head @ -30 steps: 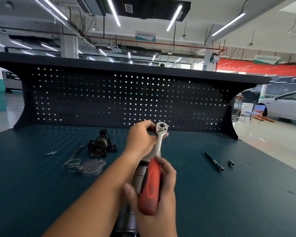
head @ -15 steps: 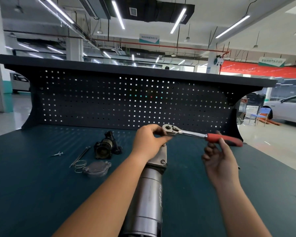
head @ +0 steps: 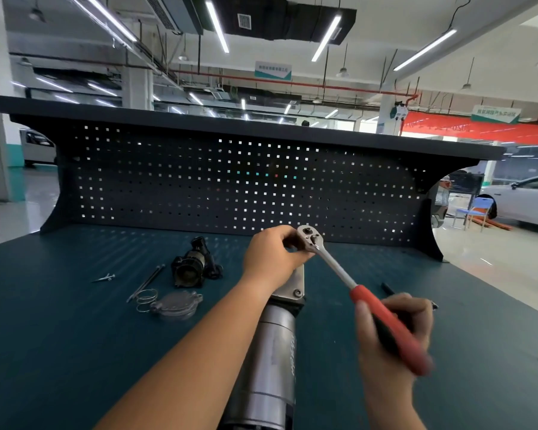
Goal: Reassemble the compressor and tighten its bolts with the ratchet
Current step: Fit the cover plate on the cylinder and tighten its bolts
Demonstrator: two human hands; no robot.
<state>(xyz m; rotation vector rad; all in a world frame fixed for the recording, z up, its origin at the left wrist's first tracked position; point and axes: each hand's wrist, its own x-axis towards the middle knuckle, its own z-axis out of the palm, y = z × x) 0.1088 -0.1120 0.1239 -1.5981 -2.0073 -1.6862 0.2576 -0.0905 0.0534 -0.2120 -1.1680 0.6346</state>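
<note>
Red handle of the ratchet (head: 362, 294) is sitting in my right hand (head: 379, 364), fingers curling round it at the lower right of the frame. From that grip the steel shaft is running up and left to the head, which is resting at frame centre over the far end of the compressor (head: 274, 355). My left hand (head: 271, 256) is closing round the ratchet just under the head. Whatever socket or bolt is beneath is hiding behind those fingers. The compressor's long axis is running from bottom centre up to centre, pointing away from me, so the handle is sticking out sideways to the right of it. I am judging the coming swing to be the right hand's job, with the left hand steadying the head on the bolt. No tray or box is showing. A black housing (head: 193, 265), cover (head: 176, 305), spring (head: 145, 297), long bolt (head: 146, 282) and screw (head: 104, 277) are lying loose on the bench (head: 59, 336) at centre left.
</note>
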